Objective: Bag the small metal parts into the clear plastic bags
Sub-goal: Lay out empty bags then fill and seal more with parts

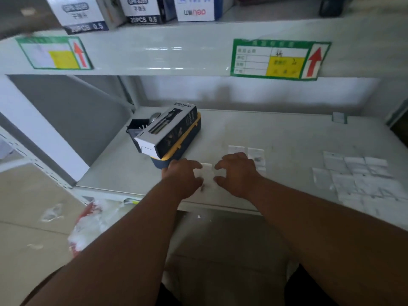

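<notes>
While my left hand (184, 174) pinches the left edge of a small clear plastic bag (207, 175) between thumb and curled fingers, my right hand (237, 173) does the same on its right edge — the bag is gripped between the two, low over the front of the pale grey metal shelf (276, 133). Neither hand is spread wide; the fingers are bent in around the bag's sides. I cannot tell whether a metal part is inside it, the picture being too blurred there.

Just behind my right hand lie two more small clear bags (246, 151) flat on the shelf, side by side, and the right one shows a small dark grey part (257, 160) near its lower end. Well off to the right, a spread of flat clear bags (357, 175) covers the shelf in overlapping rows, reaching its front edge.

Just beyond my left hand sits a dark blue box with a yellow lid (187, 138), and on top of it lies a black-and-white carton printed "SPRAY BOTTLE" (167, 129), angled toward the back. A black container (138, 127) stands behind these, touching them.

Above — on the face of the upper shelf — are two green-bordered labels with yellow patches and red arrows (280, 59). Below left, a crumpled clear plastic sack with red print (92, 224) rests on brown cardboard (28, 208).
</notes>
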